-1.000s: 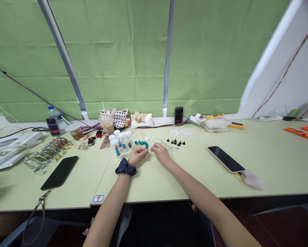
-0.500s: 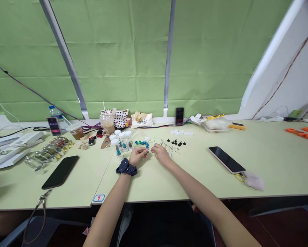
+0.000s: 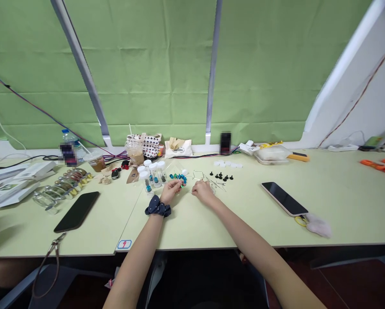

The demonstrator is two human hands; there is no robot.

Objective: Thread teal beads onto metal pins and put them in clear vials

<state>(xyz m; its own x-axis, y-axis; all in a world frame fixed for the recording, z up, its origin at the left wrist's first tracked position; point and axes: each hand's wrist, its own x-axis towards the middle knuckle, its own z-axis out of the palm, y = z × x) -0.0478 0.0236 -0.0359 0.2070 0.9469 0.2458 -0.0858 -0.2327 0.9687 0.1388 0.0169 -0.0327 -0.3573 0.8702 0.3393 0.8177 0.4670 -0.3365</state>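
Observation:
My left hand (image 3: pixel 171 190), with a dark blue scrunchie (image 3: pixel 157 207) on the wrist, is pinched on a small bead just below a cluster of blue and green beads (image 3: pixel 177 176). My right hand (image 3: pixel 203 191) is closed in a pinch on a thin metal pin, close beside the left hand. Loose metal pins (image 3: pixel 212 182) lie right behind it. Small clear vials with white caps (image 3: pixel 152 172) stand to the left of the beads. Several small black parts (image 3: pixel 222 176) lie behind the pins.
A black phone (image 3: pixel 77 210) lies at left, a white-edged phone (image 3: pixel 284 198) at right. Glass jars (image 3: pixel 61 189), drink cups (image 3: pixel 133 152), bags, a plastic box (image 3: pixel 270 154) and cables line the back. White caps (image 3: pixel 227 164) lie near the black parts. Orange tools (image 3: pixel 380 165) sit far right.
Both hands have stayed at the beads, with the left fingers shifting slightly up toward the cluster. The camera has tilted a little.

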